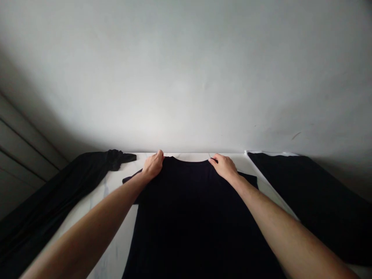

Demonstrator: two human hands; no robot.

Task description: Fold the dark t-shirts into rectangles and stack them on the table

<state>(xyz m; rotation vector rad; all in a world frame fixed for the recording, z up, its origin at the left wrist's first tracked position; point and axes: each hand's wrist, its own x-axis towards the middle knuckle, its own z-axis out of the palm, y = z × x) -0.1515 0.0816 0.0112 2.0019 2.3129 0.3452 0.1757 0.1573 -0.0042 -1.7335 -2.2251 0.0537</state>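
I've got the left hand (154, 164) and right hand (223, 168) well apart, each pinching the black T-shirt (192, 217) at a shoulder — an even pull keeps it square.

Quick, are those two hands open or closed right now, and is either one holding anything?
Left hand: closed, gripping the black T-shirt at one shoulder.
Right hand: closed, gripping its other shoulder.

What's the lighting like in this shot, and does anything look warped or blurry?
In the head view, soft light falls on the wall, dimming toward the corners; the black T-shirt shows little detail; the wide lens stretches the left forearm.
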